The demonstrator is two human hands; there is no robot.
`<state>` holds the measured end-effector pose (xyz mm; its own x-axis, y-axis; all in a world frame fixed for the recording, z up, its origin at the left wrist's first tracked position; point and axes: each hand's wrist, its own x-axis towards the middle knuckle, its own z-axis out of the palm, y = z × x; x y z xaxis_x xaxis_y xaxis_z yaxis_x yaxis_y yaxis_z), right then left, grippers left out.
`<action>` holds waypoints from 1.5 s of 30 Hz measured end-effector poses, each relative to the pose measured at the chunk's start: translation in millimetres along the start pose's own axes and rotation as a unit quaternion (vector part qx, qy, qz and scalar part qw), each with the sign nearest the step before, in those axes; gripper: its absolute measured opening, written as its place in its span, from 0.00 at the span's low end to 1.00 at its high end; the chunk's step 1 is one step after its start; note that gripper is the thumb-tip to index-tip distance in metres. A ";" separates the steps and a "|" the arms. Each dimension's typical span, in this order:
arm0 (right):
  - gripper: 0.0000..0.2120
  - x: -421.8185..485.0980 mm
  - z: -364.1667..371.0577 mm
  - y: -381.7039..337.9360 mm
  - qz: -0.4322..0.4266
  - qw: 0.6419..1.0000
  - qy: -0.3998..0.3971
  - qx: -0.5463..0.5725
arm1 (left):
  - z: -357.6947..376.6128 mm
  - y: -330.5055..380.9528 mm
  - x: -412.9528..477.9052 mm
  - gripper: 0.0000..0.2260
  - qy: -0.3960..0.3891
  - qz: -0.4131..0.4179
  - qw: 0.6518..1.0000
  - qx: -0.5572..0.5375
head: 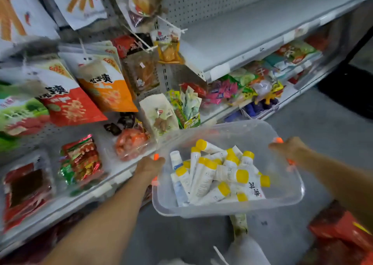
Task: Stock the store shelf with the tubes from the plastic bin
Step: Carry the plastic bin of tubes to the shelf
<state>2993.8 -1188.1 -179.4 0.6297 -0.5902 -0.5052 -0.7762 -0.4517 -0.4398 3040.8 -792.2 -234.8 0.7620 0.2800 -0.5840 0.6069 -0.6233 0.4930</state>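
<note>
Store shelf (252,28): upper board bare, probably the slot meant for this stock. The boards lower down and to the left are packed with snack bags (70,105).

Plastic bin (222,212): carried in the air in front of the shelf and over the floor, roughly level. We judge one hand sits on each short end so the load stays balanced and nothing slides out.

Tubes (203,181): all in the bin, a loose crossed heap, white with yellow caps. None on the shelf yet.

Left hand (149,166) grasps the bin's left rim beside an orange clip (155,156). Right hand (288,148) grasps the right rim at the other clip (279,140).

Hard to make out: both hands' fingertips wrap behind the rim (we only see knuckles). Motion blur smears everything, so the tube print is unreadable. Lower tubes are buried, so no count. Red packaging (341,230) at the bottom right is cut off by the edge.
</note>
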 end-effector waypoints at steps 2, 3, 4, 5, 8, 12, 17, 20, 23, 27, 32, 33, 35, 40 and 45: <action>0.19 44.1 -2.0 -11.0 -0.018 0.999 -0.022 -0.019 | 21.5 13.7 10.5 0.20 0.013 -0.037 0.999 0.001; 0.18 65.7 -2.6 -16.6 -0.029 0.999 -0.035 -0.025 | 32.5 20.3 13.6 0.20 0.018 -0.050 0.999 -0.005; 0.18 88.2 -2.5 -22.2 -0.039 0.998 -0.048 -0.031 | 44.5 26.1 17.9 0.19 0.025 -0.057 0.998 -0.016; 0.17 109.9 -2.0 -27.1 -0.049 0.996 -0.062 -0.038 | 56.8 32.0 21.5 0.19 0.030 -0.065 0.997 -0.029; 0.13 169.5 3.0 -42.5 -0.069 0.990 -0.101 -0.071 | 96.7 44.2 30.0 0.20 0.039 -0.118 0.989 -0.074; 0.11 233.8 16.0 -59.1 -0.083 0.981 -0.133 -0.113 | 144.5 59.3 45.2 0.19 0.074 -0.188 0.968 -0.147; 0.12 288.5 37.7 -58.7 -0.074 0.977 -0.162 -0.118 | 179.3 66.9 74.4 0.14 0.077 -0.227 0.956 -0.167; 0.13 306.3 47.0 -58.7 -0.060 0.976 -0.175 -0.111 | 191.4 62.4 90.2 0.17 0.078 -0.236 0.956 -0.154; 0.14 319.5 55.6 -55.5 -0.060 0.975 -0.186 -0.109 | 204.0 51.1 101.6 0.21 0.067 -0.245 0.951 -0.178; 0.17 326.8 61.4 -53.2 -0.067 0.973 -0.183 -0.122 | 214.5 36.7 116.6 0.27 0.077 -0.258 0.948 -0.168; 0.21 316.0 70.0 -45.1 -0.132 0.954 -0.139 -0.230 | 215.4 86.4 82.0 0.29 0.168 -0.229 0.948 -0.143; 0.24 312.3 73.3 -41.6 -0.175 0.943 -0.097 -0.268 | 219.2 96.9 73.1 0.32 0.214 -0.189 0.954 -0.096; 0.26 301.1 77.1 -35.5 -0.306 0.904 0.000 -0.297 | 232.4 110.7 64.4 0.32 0.270 -0.054 0.961 -0.002; 0.26 259.7 97.6 -22.7 -0.571 0.760 -0.045 -0.308 | 268.9 141.8 71.1 0.31 0.107 0.097 0.986 0.080; 0.29 236.4 123.5 -6.8 -0.447 0.754 -0.172 -0.450 | 282.8 154.7 93.4 0.32 -0.039 0.137 0.946 0.290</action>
<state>3151.8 -1242.0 -387.6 0.7641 0.3586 -0.5363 0.3543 -0.9280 -0.1157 3142.0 -1068.9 -395.5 0.8397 0.0085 -0.5430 0.1452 -0.9670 0.2094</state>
